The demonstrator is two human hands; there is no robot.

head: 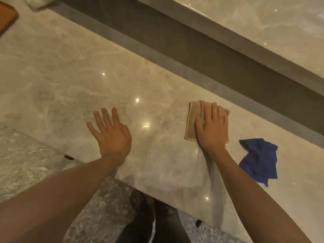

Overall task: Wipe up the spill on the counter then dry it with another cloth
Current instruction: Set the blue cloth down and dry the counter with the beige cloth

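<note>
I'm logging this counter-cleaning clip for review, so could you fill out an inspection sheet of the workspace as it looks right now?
Surface: glossy beige marble counter with light glints; no spill can be made out.
Job's things: tan cloth flat on the counter under the right hand; blue cloth lies crumpled near the counter's front edge, to the right, untouched.
Clutter: orange-brown object at the far left, cut off by the frame; a blurred pale item at the top edge.
Hands: left hand open, fingers spread, at the counter, holding nothing; right hand flat, pressing the tan cloth.
Cables: nothing seen.
Surroundings: dark recessed band behind the counter; speckled floor below.
</note>
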